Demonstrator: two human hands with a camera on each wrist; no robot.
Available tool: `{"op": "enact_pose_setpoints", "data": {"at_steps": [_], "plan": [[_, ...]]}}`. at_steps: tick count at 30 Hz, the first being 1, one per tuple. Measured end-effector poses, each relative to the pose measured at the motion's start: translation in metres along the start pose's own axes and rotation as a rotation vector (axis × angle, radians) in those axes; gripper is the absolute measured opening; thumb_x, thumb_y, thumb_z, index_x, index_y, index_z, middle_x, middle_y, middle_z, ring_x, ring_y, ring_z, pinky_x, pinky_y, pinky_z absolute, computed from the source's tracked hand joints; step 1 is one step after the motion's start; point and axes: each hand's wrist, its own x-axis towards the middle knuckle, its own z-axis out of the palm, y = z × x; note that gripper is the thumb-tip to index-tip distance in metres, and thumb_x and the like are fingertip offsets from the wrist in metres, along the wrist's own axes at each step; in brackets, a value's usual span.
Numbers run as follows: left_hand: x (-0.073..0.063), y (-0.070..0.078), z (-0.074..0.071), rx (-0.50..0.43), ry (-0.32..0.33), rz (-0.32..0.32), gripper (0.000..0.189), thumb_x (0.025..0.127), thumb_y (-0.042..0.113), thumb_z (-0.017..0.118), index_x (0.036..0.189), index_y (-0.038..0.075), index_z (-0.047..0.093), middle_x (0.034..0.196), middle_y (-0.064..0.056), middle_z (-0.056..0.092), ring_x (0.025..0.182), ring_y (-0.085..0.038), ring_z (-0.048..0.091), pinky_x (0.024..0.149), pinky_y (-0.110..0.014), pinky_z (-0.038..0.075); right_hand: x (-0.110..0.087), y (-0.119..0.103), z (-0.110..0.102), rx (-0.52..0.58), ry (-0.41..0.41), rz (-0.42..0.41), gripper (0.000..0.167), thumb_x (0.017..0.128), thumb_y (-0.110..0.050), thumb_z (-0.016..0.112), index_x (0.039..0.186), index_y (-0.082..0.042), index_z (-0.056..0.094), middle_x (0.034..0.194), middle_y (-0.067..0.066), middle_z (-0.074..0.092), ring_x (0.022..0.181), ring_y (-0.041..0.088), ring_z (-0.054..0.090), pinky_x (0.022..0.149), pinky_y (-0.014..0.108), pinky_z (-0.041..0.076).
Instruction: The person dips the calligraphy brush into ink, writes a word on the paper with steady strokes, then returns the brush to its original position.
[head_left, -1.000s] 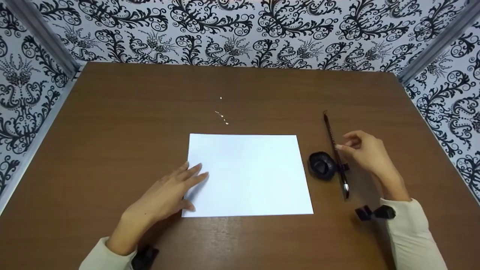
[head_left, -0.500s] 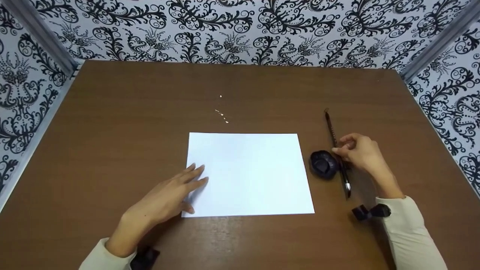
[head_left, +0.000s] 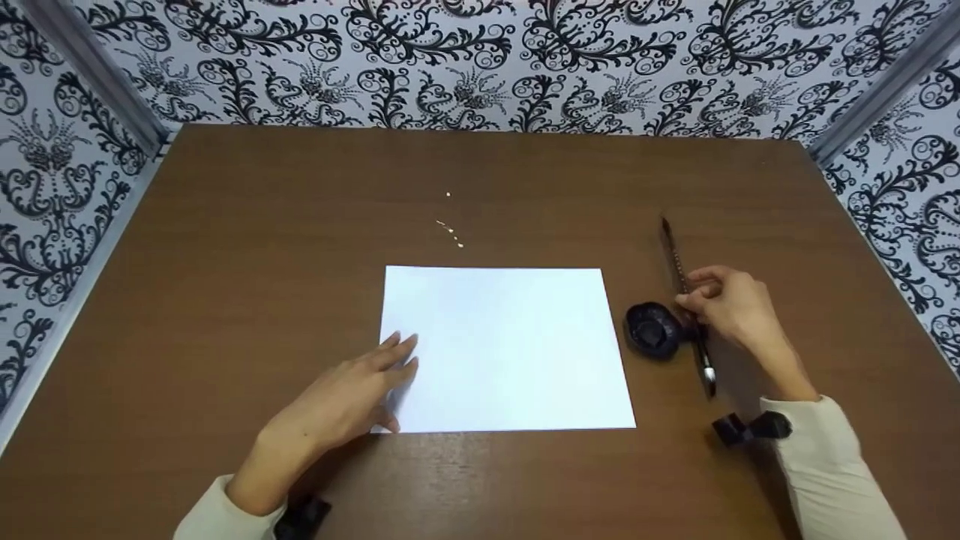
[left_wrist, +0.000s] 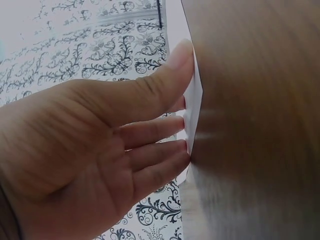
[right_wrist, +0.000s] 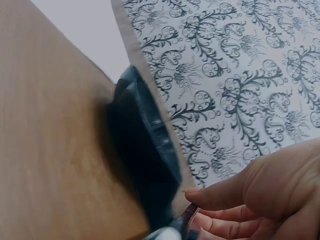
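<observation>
My left hand [head_left: 337, 401] rests with spread fingers on the left edge of a white sheet of paper [head_left: 510, 345]. In the left wrist view, the thumb and fingertips touch the sheet [left_wrist: 196, 100] near its edge. With thumb and fingers, my right hand [head_left: 739, 311] pinches the middle of a slim dark paintbrush [head_left: 703, 352], its silver ferrule and dark bristles toward me. Just left of the brush stands a small black dish [head_left: 652, 331], overlapped by the brush at its right side in the right wrist view.
Several tiny pale specks [head_left: 455, 238] lie on the brown table [head_left: 262, 225] beyond the paper. Patterned black-and-white panels [head_left: 480, 67] with grey corner strips [head_left: 885, 86] border the table at the back and sides.
My right hand has closed in on the paintbrush and taken hold of it; the brush has shifted slightly right. My left hand stays on the paper. The head view has shifted a little.
</observation>
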Motion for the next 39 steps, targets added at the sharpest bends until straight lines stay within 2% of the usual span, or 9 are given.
{"op": "enact_pose_setpoints", "data": {"at_steps": [4, 7, 11, 14, 18, 23, 28, 32, 39], "plan": [[0.001, 0.002, 0.002, -0.025, 0.010, 0.018, 0.074, 0.071, 0.017, 0.081, 0.135, -0.004, 0.050, 0.148, -0.019, 0.036, 0.135, -0.039, 0.033, 0.091, -0.051, 0.047, -0.008, -0.004, -0.017, -0.023, 0.092, -0.030, 0.050, 0.089, -0.028, 0.069, 0.125, 0.004, 0.057, 0.098, 0.021, 0.069, 0.083, 0.032, 0.067, 0.060, 0.018, 0.045], [0.000, 0.002, 0.002, -0.044, 0.009, 0.010, 0.077, 0.070, 0.019, 0.080, 0.137, -0.002, 0.048, 0.149, -0.016, 0.036, 0.135, -0.037, 0.033, 0.088, -0.051, 0.048, -0.018, -0.013, -0.030, 0.007, 0.173, -0.032, 0.053, 0.089, -0.027, 0.070, 0.129, 0.004, 0.054, 0.100, 0.020, 0.069, 0.080, 0.014, 0.067, 0.060, 0.013, 0.046], [-0.001, 0.002, 0.000, -0.046, 0.010, 0.008, 0.077, 0.070, 0.023, 0.078, 0.137, -0.001, 0.049, 0.148, -0.013, 0.038, 0.134, -0.035, 0.036, 0.082, -0.047, 0.051, -0.033, -0.032, -0.040, 0.179, 0.275, -0.006, 0.055, 0.088, -0.019, 0.070, 0.133, 0.005, 0.049, 0.094, 0.007, 0.065, 0.072, -0.007, 0.060, 0.060, 0.016, 0.052], [-0.001, 0.002, -0.002, -0.033, 0.018, 0.018, 0.076, 0.069, 0.024, 0.078, 0.136, -0.001, 0.050, 0.147, -0.013, 0.040, 0.132, -0.035, 0.039, 0.078, -0.045, 0.053, -0.042, -0.046, -0.038, 0.303, 0.365, -0.006, 0.050, 0.086, -0.011, 0.071, 0.129, 0.005, 0.050, 0.090, -0.001, 0.061, 0.072, -0.003, 0.064, 0.062, 0.019, 0.054], [-0.001, 0.001, -0.002, -0.019, 0.027, 0.022, 0.075, 0.069, 0.023, 0.078, 0.135, -0.002, 0.051, 0.146, -0.014, 0.042, 0.131, -0.036, 0.040, 0.077, -0.044, 0.053, -0.046, -0.060, -0.027, 0.367, 0.496, -0.049, 0.038, 0.085, -0.006, 0.071, 0.118, 0.000, 0.053, 0.091, 0.001, 0.061, 0.077, 0.003, 0.065, 0.064, 0.019, 0.054], [-0.003, 0.001, -0.002, -0.027, 0.023, 0.018, 0.077, 0.069, 0.023, 0.078, 0.136, -0.002, 0.050, 0.147, -0.014, 0.039, 0.132, -0.036, 0.038, 0.076, -0.043, 0.054, -0.040, -0.065, -0.007, 0.410, 0.609, -0.202, 0.033, 0.083, 0.001, 0.070, 0.112, 0.004, 0.054, 0.092, 0.009, 0.064, 0.078, 0.009, 0.065, 0.065, 0.020, 0.054], [-0.004, 0.003, -0.001, -0.036, 0.013, 0.015, 0.076, 0.073, 0.022, 0.076, 0.139, -0.002, 0.045, 0.149, -0.015, 0.035, 0.135, -0.036, 0.032, 0.083, -0.048, 0.051, -0.032, -0.064, 0.008, 0.370, 0.655, -0.356, 0.031, 0.082, 0.005, 0.071, 0.108, 0.009, 0.056, 0.088, 0.013, 0.065, 0.074, 0.010, 0.065, 0.065, 0.018, 0.053], [-0.003, 0.004, 0.000, -0.027, 0.006, 0.018, 0.075, 0.076, 0.022, 0.074, 0.141, -0.001, 0.044, 0.151, -0.014, 0.032, 0.137, -0.036, 0.029, 0.079, -0.049, 0.052, -0.030, -0.063, 0.013, 0.347, 0.653, -0.410, 0.029, 0.082, 0.005, 0.070, 0.107, 0.008, 0.056, 0.088, 0.012, 0.065, 0.075, 0.011, 0.065, 0.065, 0.016, 0.051], [-0.002, 0.004, 0.002, -0.026, 0.014, 0.040, 0.075, 0.075, 0.022, 0.074, 0.140, -0.002, 0.045, 0.151, -0.014, 0.033, 0.137, -0.036, 0.029, 0.081, -0.050, 0.051, -0.029, -0.062, 0.018, 0.323, 0.665, -0.476, 0.027, 0.083, 0.004, 0.070, 0.105, 0.010, 0.056, 0.087, 0.010, 0.065, 0.077, 0.010, 0.065, 0.071, 0.019, 0.051]]}}
